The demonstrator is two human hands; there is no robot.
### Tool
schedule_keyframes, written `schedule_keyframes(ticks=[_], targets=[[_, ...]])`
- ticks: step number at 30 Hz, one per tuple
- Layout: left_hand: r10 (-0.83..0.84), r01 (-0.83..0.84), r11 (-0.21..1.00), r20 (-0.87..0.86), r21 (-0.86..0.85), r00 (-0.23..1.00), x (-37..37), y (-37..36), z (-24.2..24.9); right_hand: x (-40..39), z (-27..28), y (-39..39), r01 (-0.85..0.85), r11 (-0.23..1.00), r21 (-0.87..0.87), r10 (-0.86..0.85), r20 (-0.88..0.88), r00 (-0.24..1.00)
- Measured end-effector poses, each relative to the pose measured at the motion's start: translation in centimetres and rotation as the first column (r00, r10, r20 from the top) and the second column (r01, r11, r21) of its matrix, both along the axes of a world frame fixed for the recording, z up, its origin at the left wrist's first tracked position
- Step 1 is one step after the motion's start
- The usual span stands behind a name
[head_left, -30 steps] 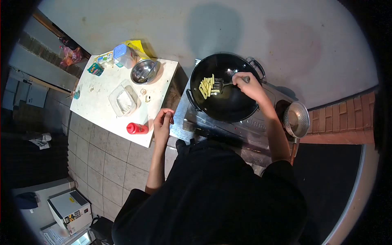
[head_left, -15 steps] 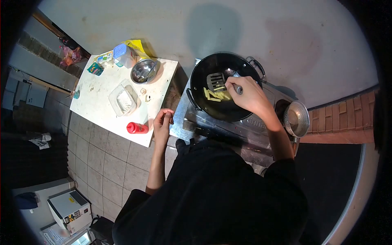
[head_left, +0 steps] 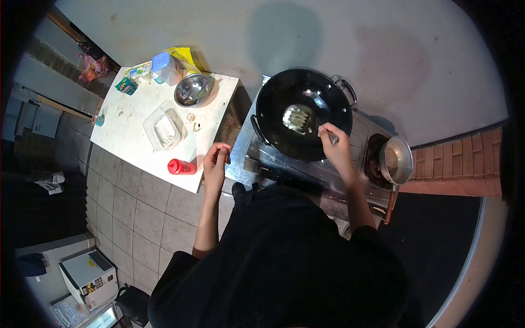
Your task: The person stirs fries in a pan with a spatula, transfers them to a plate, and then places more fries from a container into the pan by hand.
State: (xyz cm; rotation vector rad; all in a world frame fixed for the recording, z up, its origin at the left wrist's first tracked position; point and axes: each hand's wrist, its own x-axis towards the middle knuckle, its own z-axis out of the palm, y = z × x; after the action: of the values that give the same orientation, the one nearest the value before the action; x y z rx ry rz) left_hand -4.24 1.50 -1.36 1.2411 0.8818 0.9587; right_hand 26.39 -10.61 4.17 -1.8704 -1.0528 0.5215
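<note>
My right hand (head_left: pixel 336 147) is closed around the handle of a slotted spatula (head_left: pixel 296 116) and hangs over the near right rim of a black wok (head_left: pixel 279 138). The spatula's shiny head lies low in the wok. Pale yellow strips, hard to make out now, show around the head's slots and edge. My left hand (head_left: pixel 215 162) hovers between the white table and the stove, fingers curled in toward the thumb, with nothing visible in it. Nearest to it is a red squeeze bottle (head_left: pixel 181 167) lying on the table.
The wok sits on a metal stove (head_left: pixel 295 169); a hammered saucepan (head_left: pixel 396 159) stands at its right. The white table (head_left: pixel 123 142) bears a clear plastic container (head_left: pixel 162 130), a steel bowl (head_left: pixel 192 90), a blue-lidded tub (head_left: pixel 164 66) and a green packet (head_left: pixel 126 86).
My right hand has moved down and toward me with the spatula. Its head now lies where the yellow strips were plainly seen. My left hand has barely moved.
</note>
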Motion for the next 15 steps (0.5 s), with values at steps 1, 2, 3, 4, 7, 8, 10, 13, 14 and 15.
schedule_keyframes(ticks=[1, 2, 3, 4, 7, 8, 10, 13, 14, 15], targets=[[-0.017, 0.017, 1.0, -0.011, -0.006, 1.0, 0.0, 0.0, 0.0, -0.3, 0.0, -0.4, 0.003, 1.0, 0.0, -0.003, 0.0, 1.0], [-0.02, 0.02, 1.0, -0.012, -0.006, 1.0, 0.2, 0.0, 0.1, -0.6, -0.1, -0.8, 0.033, 0.999, 0.006, -0.033, 0.038, 0.999], [-0.013, 0.013, 1.0, 0.005, -0.002, 1.0, 0.5, 0.0, 0.2, -0.9, -0.2, -1.2, 0.063, 0.998, 0.014, -0.064, 0.074, 0.995], [-0.009, 0.008, 1.0, 0.021, 0.002, 1.0, 0.6, -0.1, 0.3, -1.1, -0.3, -1.5, 0.068, 0.998, 0.014, -0.068, 0.071, 0.995], [-0.039, 0.039, 0.999, -0.002, -0.004, 0.999, 0.9, -0.1, 0.7, -1.6, -0.7, -2.3, 0.034, 0.991, 0.129, -0.054, 0.155, 0.986], [-0.044, 0.044, 0.999, -0.004, -0.005, 0.999, 1.0, -0.2, 0.7, -1.8, -0.7, -2.4, 0.006, 0.991, 0.132, -0.037, 0.232, 0.972], [-0.058, 0.058, 0.998, -0.032, -0.01, 0.998, 1.3, -0.2, 0.8, -2.1, -0.9, -2.7, -0.028, 0.991, 0.13, -0.011, 0.289, 0.957], [-0.083, 0.083, 0.997, -0.02, -0.004, 0.996, 1.6, -0.2, 0.8, -2.8, -0.6, -3.1, -0.04, 0.988, 0.149, -0.003, 0.281, 0.96], [-0.088, 0.088, 0.996, -0.022, -0.004, 0.996, 1.7, -0.2, 0.8, -2.9, -0.7, -3.1, -0.035, 0.988, 0.148, -0.008, 0.279, 0.96], [-0.093, 0.093, 0.996, -0.036, -0.001, 0.995, 1.8, -0.2, 0.9, -3.0, -1.0, -3.1, -0.037, 0.991, 0.132, -0.001, 0.271, 0.962]])
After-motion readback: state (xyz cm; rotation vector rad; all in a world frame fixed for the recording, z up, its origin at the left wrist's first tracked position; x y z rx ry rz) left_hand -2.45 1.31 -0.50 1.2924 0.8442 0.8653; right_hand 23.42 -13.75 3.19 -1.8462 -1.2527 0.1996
